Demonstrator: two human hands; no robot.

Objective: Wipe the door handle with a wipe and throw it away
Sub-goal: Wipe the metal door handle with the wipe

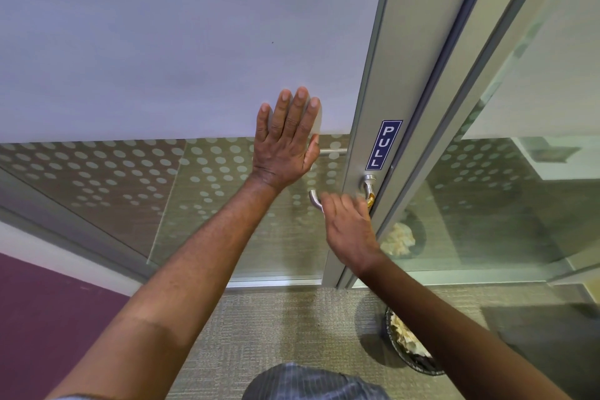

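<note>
The left hand [285,140] lies flat and spread against the glass door [194,42], fingers pointing up, straddling the line where the frosted band gives way to the dotted film; it grips nothing. The right hand [349,224] is at the door handle [316,200], blurred by motion, fingers extended over the lever; whether it presses a wipe against the metal cannot be told, as no wipe is distinguishable under the fingers. The handle is a brushed-metal lever with its long axis running roughly horizontal: its pivot rose [369,180] sits on the aluminium door stile [373,75] at the right, and its curved free end points left, toward the glass. Only that end and the neck by the pivot show; the middle is covered by the right hand. A blue PULL sticker [383,144] stands vertically on the stile just above the pivot. The stile's outer edge meets the frame [454,107] immediately right of the handle, leaving little room on that side; open glass lies to the left and below. A wastebasket [409,351] holding crumpled paper stands on the carpet [276,328] below the handle, partly behind the right forearm, with clear floor to its left.
</note>
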